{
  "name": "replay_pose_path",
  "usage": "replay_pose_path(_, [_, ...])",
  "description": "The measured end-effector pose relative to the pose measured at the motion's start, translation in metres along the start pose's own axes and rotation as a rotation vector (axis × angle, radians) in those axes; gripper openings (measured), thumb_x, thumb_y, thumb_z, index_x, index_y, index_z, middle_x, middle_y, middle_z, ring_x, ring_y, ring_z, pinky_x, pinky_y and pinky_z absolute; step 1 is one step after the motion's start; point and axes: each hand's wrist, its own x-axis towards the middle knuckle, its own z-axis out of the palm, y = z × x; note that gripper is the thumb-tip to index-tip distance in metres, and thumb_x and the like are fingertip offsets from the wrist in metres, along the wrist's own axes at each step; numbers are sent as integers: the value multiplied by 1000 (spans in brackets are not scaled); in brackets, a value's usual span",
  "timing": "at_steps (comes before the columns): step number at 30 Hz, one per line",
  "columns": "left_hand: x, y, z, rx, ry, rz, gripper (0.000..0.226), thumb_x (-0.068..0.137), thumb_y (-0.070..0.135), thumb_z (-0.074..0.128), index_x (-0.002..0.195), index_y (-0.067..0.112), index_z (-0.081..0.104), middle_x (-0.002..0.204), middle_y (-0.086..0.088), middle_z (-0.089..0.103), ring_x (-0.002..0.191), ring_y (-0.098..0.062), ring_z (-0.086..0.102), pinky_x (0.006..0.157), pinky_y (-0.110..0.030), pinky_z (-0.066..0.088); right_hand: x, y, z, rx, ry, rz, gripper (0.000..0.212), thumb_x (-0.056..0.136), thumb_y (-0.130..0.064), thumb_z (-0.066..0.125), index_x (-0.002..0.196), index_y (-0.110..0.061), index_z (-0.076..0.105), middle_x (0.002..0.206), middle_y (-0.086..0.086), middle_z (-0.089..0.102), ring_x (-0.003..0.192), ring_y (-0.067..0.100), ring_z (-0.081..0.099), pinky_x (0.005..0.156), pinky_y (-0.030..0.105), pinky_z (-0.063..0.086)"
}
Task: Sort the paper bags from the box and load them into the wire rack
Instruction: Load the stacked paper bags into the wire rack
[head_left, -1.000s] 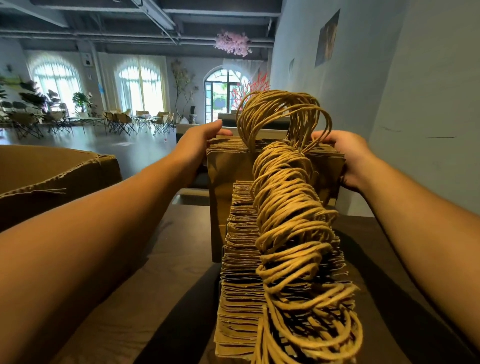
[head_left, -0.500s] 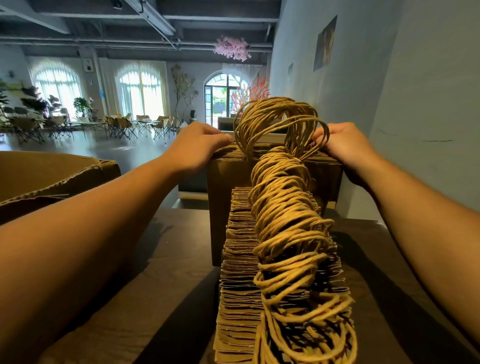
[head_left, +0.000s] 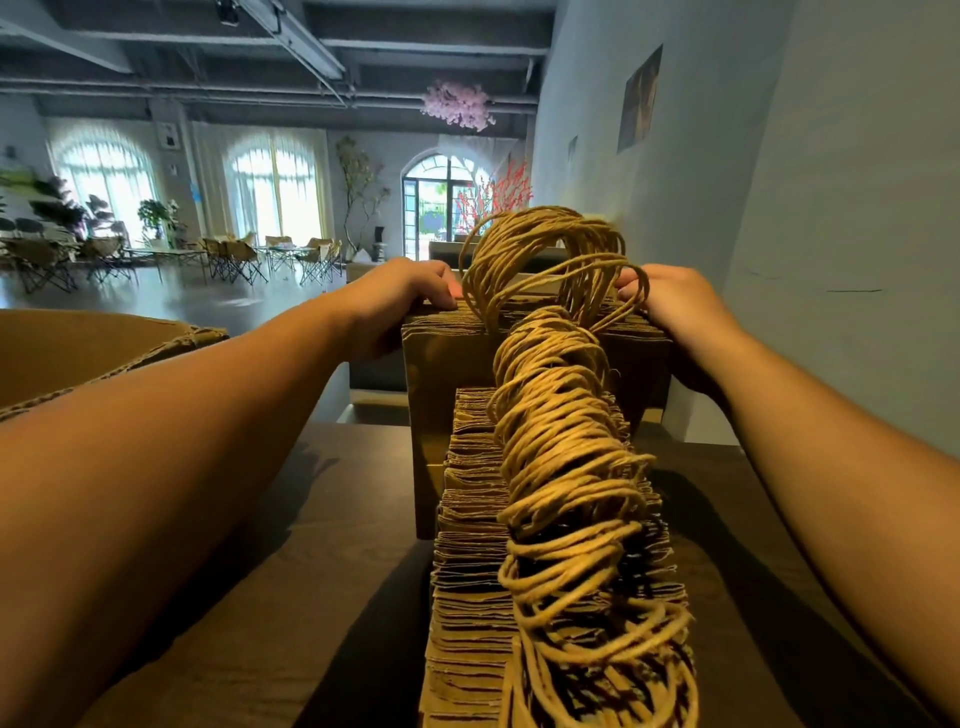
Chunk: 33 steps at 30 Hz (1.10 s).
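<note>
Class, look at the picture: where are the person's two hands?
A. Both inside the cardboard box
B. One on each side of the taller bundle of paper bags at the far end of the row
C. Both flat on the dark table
B: the left hand and right hand hold opposite top edges of the taller bundle of paper bags, behind the row of shorter bags.

Light source: daylight from the arched windows (head_left: 109, 182), far left, blown out white.
Foreground: dimmer, warm-toned; soft shadows on the desk (head_left: 291, 587).
Distortion: wide-angle bending at the edges, forearms stretched.
Focus: mostly sharp.
</note>
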Motion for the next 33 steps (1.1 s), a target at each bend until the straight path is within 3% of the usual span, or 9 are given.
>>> replay_pose_path(2, [-3,7,3,92,4,-19,24,94,0,43,83,11,62,73,-4,70,68,-17,66,66,-26,53,2,0,3,-20,19,53,16,94,-19,61,103,-18,74,114,12,69,113,32,61,104,48,47])
replay_pose_path(4, [-1,16,3,245,26,-19,23,93,6,49,78,10,65,79,-12,72,77,-28,68,82,-37,54,5,0,3,-54,31,131,32,93,-26,65,117,-6,69,117,19,67,112,35,61,104,50,47])
replay_pose_path(6, [-1,25,7,446,48,12,20,94,9,52,79,8,65,96,-25,69,96,-43,65,102,-49,49,8,-1,4,-45,21,167,35,93,-25,64,119,-2,67,118,22,67,113,37,61,105,50,47])
replay_pose_path(9, [0,35,20,667,17,58,25,105,11,42,87,5,60,108,-29,63,110,-43,60,107,-48,43,10,-2,4,-115,-6,140,34,95,-23,61,120,0,64,122,22,64,117,37,58,100,43,47])
replay_pose_path(14, [-4,36,27,700,-11,98,32,105,8,38,78,15,53,92,-13,58,92,-27,56,99,-38,41,16,-6,2,-288,-62,146,43,100,-25,55,136,-1,55,136,19,55,127,34,50,99,36,40])
replay_pose_path(17, [-9,35,28,669,-5,123,31,104,6,40,77,14,53,87,-11,57,89,-25,54,94,-36,43,15,-1,1,-344,-43,74,36,101,-24,54,128,0,60,132,19,58,117,29,53,82,27,34])
replay_pose_path(26, [-10,34,28,538,-3,92,36,102,1,40,70,15,49,65,3,56,60,-4,54,68,-21,43,1,-2,-2,-336,-85,-7,33,105,-20,47,123,1,63,129,20,61,119,34,53,79,26,33])
replay_pose_path(29, [-11,34,28,530,-4,87,35,101,0,40,70,14,49,65,3,55,56,-2,53,66,-20,43,-2,-1,-4,-310,-137,-47,32,107,-21,41,120,-3,63,113,9,57,105,22,50,66,21,25])
replay_pose_path(33, [-11,34,28,538,11,92,34,101,1,41,70,13,50,69,-1,55,64,-10,53,74,-27,43,3,0,-3,-208,-141,13,20,105,-27,47,100,-13,60,97,8,55,82,18,49,69,24,37])
